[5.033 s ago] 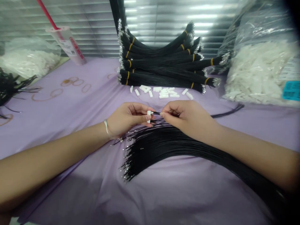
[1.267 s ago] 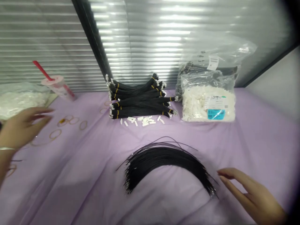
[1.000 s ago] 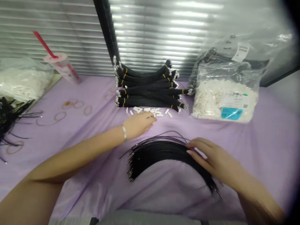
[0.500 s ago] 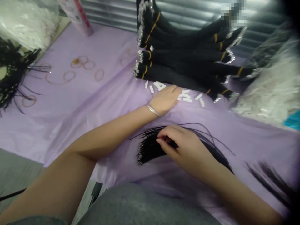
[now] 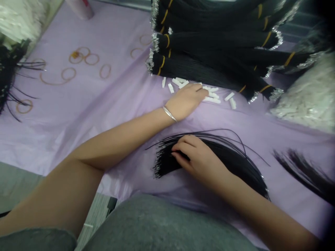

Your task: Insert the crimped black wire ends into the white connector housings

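Observation:
My left hand (image 5: 186, 99), with a silver bangle at its wrist, reaches down among small white strips (image 5: 210, 100) on the purple cloth. Its fingers are curled together and their tips are hidden, so what they hold cannot be seen. Nearer to me, a fanned bundle of thin black cords (image 5: 167, 163) with small shiny tips lies curved on the cloth. My right hand (image 5: 200, 157) is over this bundle, thumb and forefinger brought together in a pinch at the cords. Whether a cord is between those fingertips is too dark to make out.
Behind the strips lie thick bundles of black cords (image 5: 199, 66) tied with yellow bands. Rubber bands (image 5: 92, 59) are scattered at left on the purple cloth (image 5: 110, 101). Clear bags of white pieces (image 5: 311, 94) stand right and far left. More black cords (image 5: 303, 170) lie at right.
The whole view has tilted downward, so the far things sit higher. My left hand stays among the white strips. My right thumb and forefinger have drawn slightly closer over the cords.

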Tool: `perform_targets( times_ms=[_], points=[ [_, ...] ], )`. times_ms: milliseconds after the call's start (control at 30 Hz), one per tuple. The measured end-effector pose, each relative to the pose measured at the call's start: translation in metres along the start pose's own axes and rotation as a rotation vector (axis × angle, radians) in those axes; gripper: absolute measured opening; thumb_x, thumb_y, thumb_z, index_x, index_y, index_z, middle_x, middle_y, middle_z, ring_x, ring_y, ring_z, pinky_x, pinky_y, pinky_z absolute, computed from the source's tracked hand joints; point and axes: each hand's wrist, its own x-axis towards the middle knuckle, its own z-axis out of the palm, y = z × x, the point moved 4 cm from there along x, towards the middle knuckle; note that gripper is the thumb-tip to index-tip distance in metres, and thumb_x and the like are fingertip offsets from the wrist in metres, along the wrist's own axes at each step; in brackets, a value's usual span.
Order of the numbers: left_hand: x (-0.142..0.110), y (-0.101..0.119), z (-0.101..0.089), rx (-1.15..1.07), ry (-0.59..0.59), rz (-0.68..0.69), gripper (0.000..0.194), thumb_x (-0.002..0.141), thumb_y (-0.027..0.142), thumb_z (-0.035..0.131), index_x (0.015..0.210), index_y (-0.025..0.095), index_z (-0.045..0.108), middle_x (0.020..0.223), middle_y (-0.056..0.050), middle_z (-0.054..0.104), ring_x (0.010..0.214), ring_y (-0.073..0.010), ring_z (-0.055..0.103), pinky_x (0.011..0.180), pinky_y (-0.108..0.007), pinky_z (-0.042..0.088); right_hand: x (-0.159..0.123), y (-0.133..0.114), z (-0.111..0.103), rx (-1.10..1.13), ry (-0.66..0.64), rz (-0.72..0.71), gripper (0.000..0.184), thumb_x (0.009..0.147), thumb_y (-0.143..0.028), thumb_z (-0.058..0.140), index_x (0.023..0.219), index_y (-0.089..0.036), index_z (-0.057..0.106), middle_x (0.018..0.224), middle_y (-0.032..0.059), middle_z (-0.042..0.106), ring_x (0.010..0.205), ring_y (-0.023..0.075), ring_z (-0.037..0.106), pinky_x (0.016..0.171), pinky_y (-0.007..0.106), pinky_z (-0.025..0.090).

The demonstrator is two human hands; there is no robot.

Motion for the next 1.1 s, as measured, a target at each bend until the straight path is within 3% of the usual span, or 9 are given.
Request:
perform_targets(
  times_ms=[133, 300, 433, 867, 1100],
  points=[
    [-0.001, -0.007, -0.003, -0.195, 0.166, 0.008, 0.026, 0.088, 0.014, 0.037, 0.100, 0.008, 0.060, 0.098, -0.011, 0.060, 0.093, -0.0171, 0.055, 0.086, -0.028, 0.042, -0.004, -0.011, -0.007, 0.022, 0.015, -0.008, 0.011, 0.083, -0.011, 0.052, 0.084, -0.010, 0.063, 0.085, 0.0076, 0.058, 0.081, 0.0166, 0.051, 0.076, 0.033, 0.046],
    [-0.002, -0.013, -0.004, -0.354, 0.279, 0.056, 0.021, 0.086, 0.009, 0.040, 0.097, 0.009, 0.058, 0.093, -0.007, 0.063, 0.090, -0.0131, 0.056, 0.083, -0.023, 0.042, -0.007, -0.025, 0.005, -0.037, -0.138, -0.058, 0.014, 0.085, -0.013, 0.051, 0.082, -0.012, 0.065, 0.082, 0.0061, 0.058, 0.078, 0.0170, 0.051, 0.073, 0.033, 0.046],
    [-0.002, -0.013, -0.002, -0.355, 0.262, 0.074, 0.021, 0.085, 0.011, 0.041, 0.097, 0.010, 0.059, 0.092, -0.007, 0.063, 0.089, -0.0145, 0.056, 0.083, -0.026, 0.042, -0.006, -0.024, 0.016, -0.069, -0.202, -0.045, 0.014, 0.085, -0.013, 0.052, 0.084, -0.013, 0.066, 0.082, 0.0057, 0.059, 0.078, 0.0171, 0.051, 0.074, 0.033, 0.046],
    [-0.002, -0.011, -0.003, -0.385, 0.225, 0.068, 0.023, 0.085, 0.012, 0.043, 0.099, 0.010, 0.060, 0.094, -0.008, 0.063, 0.092, -0.0161, 0.057, 0.085, -0.028, 0.042, -0.007, -0.025, 0.021, -0.173, -0.304, -0.020, 0.008, 0.084, -0.010, 0.051, 0.081, -0.012, 0.058, 0.089, 0.0074, 0.055, 0.084, 0.0187, 0.046, 0.080, 0.038, 0.043],
    [-0.003, -0.011, -0.004, -0.388, 0.217, 0.065, 0.022, 0.085, 0.012, 0.043, 0.099, 0.010, 0.060, 0.094, -0.008, 0.063, 0.092, -0.0155, 0.057, 0.085, -0.027, 0.043, -0.007, -0.024, 0.007, 0.064, -0.266, 0.084, 0.007, 0.086, -0.014, 0.052, 0.090, -0.014, 0.058, 0.090, 0.0035, 0.058, 0.084, 0.0159, 0.050, 0.077, 0.032, 0.044]
  ],
)
